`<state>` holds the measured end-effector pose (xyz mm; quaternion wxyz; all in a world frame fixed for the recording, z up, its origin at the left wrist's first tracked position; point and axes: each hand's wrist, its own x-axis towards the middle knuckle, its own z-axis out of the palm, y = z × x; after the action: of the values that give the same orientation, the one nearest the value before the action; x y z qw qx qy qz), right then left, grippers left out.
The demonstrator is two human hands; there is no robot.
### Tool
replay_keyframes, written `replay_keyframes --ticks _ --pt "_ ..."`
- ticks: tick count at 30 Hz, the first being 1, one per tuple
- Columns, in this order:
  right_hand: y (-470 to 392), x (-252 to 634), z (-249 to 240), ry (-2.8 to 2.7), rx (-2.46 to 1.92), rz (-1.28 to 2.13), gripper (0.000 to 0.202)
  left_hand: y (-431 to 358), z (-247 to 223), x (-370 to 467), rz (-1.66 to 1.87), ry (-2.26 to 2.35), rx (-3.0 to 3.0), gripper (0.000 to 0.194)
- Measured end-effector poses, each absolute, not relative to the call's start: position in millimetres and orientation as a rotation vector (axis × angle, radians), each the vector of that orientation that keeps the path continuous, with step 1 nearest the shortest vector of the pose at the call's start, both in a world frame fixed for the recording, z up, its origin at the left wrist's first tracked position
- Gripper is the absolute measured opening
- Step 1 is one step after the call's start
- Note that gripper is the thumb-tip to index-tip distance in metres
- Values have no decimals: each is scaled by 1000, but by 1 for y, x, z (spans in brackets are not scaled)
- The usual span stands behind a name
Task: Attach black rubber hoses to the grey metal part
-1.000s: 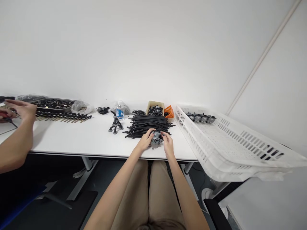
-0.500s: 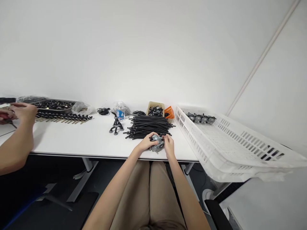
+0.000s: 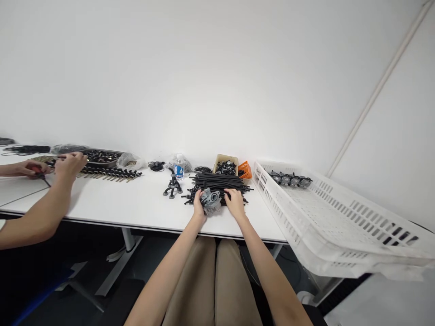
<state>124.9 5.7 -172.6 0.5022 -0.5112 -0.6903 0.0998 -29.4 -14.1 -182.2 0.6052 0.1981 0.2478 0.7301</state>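
Note:
My left hand [image 3: 199, 206] is closed round a grey metal carburetor [image 3: 211, 199], held just above the table near its front edge. A round opening on the carburetor faces up and to the right. My right hand [image 3: 235, 203] is a little to the right, apart from the carburetor. Its fingers are curled in at the front edge of a pile of black rubber hoses [image 3: 220, 182]. Something dark shows at its fingertips, too small to name. Left of the pile stands a cluster of black bent tubes with grey round ends [image 3: 172, 186].
A white slotted crate [image 3: 326, 217] at the right holds a row of carburetors [image 3: 290, 179]. Behind the hoses are a beige bin [image 3: 217, 164] of black parts, an orange basket [image 3: 247, 169] and a water bottle [image 3: 179, 168]. At left, a co-worker's hands [image 3: 70, 165] work beside a parts tray [image 3: 102, 156].
My right hand has come off the carburetor and moved to the hose pile's edge. The left hand has turned the carburetor so its round opening shows. The view has shifted left.

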Motion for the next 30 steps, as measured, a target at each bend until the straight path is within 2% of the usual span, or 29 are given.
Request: replay_keyframes --ticks 3,8,11,16,18,21,27,30 --pt "14 114 -165 -1742 -1272 193 16 -20 -176 -39 1745 517 270 37" --pt "20 107 -157 -1720 -1259 131 18 -30 -167 -48 1783 450 97 36" --pt "18 113 -148 -1608 -1204 106 12 -33 -164 -49 1767 418 71 35" --pt "-2 134 -125 -1291 -1028 73 44 -35 -163 -48 1733 411 73 35" --pt "-15 143 -117 -1064 -787 182 46 -34 -164 -48 1722 419 87 34" --pt "-32 150 -120 -860 -578 542 47 -33 -165 -46 1687 428 125 31" --pt "-50 135 -176 -938 -659 950 49 -30 -170 -43 1609 494 175 24" --pt "-52 126 -197 -828 -773 940 46 -30 -170 -42 1569 513 203 23"
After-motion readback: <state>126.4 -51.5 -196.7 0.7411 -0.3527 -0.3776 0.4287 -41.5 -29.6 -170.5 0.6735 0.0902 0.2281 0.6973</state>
